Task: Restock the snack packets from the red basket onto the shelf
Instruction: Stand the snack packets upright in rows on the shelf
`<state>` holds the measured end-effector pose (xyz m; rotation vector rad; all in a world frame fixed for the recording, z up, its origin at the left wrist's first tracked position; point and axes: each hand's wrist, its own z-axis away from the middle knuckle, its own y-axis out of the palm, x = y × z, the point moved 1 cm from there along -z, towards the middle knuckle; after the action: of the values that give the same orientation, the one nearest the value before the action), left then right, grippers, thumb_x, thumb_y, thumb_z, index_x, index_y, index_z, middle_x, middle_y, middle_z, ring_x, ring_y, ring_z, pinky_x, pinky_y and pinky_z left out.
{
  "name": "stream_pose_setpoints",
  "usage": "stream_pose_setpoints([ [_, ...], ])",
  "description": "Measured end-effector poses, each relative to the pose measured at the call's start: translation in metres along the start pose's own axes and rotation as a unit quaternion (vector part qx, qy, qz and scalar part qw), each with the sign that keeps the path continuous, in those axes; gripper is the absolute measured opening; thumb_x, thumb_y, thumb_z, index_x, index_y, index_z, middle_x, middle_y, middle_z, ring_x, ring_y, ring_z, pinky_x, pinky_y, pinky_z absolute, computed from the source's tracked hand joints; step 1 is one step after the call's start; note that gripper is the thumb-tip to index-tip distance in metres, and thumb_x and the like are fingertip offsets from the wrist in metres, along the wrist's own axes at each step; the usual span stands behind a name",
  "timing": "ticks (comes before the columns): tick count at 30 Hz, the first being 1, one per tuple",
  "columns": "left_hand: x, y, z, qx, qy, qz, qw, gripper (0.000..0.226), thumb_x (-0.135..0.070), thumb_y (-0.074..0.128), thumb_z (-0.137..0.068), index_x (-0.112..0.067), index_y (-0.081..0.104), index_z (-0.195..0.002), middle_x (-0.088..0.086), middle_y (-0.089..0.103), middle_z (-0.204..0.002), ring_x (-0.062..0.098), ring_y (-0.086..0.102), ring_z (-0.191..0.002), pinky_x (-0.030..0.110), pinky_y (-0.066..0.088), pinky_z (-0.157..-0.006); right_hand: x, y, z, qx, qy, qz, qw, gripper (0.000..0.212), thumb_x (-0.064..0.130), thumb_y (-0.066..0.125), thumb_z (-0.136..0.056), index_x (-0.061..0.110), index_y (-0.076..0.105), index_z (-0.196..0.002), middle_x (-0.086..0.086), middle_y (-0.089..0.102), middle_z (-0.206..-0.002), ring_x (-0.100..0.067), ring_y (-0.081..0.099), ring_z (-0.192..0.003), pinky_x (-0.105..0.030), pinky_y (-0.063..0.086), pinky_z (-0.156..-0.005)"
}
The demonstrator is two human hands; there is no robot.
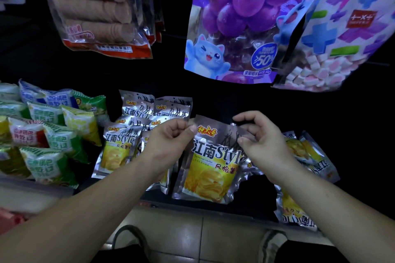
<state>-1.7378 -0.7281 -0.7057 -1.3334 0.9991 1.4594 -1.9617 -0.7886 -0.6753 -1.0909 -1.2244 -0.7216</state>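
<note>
Your left hand (171, 141) and right hand (261, 139) pinch the top corners of a silver chip packet (210, 164), fingers clamped on it, upright over the shelf (213, 206) beside matching packets (119, 147).

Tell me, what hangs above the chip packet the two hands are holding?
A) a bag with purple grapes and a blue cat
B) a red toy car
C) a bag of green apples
A: the grape bag with a blue cat hangs above the silver chip packet that the left hand and right hand pinch by its top corners.
</note>
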Motion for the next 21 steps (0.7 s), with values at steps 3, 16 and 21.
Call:
stream_pose_setpoints([
  [3,0.002,0.002,-0.001,0.009,0.01,-0.02,1.0,0.013,-0.021,0.065,-0.101,-0.012,0.07,-0.092,0.012,0.063,-0.07,0.022,0.052,-0.061,0.039,0.046,-0.063,0.001,0.003,0.0,0.026,-0.039,0.063,0.997,0.056,-0.016,0.052,-0.09,0.038,0.06,-0.105,0.0,0.072,-0.105,-0.018,0.072,-0.092,-0.033,0.054,-0.075],
  [16,0.004,0.008,0.014,0.156,-0.05,-0.068,0.984,0.027,-0.012,0.073,-0.094,-0.027,0.064,-0.114,0.003,0.07,-0.084,0.018,0.066,-0.075,0.029,0.058,-0.067,0.001,0.002,-0.002,0.032,-0.078,0.164,0.983,0.037,-0.004,0.059,-0.094,0.032,0.063,-0.085,0.007,0.071,-0.087,-0.016,0.07,-0.084,-0.051,0.058,-0.083],
  [21,0.032,0.012,0.025,0.087,-0.082,-0.031,0.992,0.021,-0.002,0.08,-0.086,-0.008,0.066,-0.1,-0.001,0.066,-0.067,0.015,0.061,-0.065,0.034,0.057,-0.067,-0.012,0.008,-0.004,0.059,-0.033,0.294,0.953,0.04,0.002,0.058,-0.093,0.041,0.067,-0.087,0.024,0.072,-0.088,-0.006,0.069,-0.082,-0.045,0.06,-0.078],
])
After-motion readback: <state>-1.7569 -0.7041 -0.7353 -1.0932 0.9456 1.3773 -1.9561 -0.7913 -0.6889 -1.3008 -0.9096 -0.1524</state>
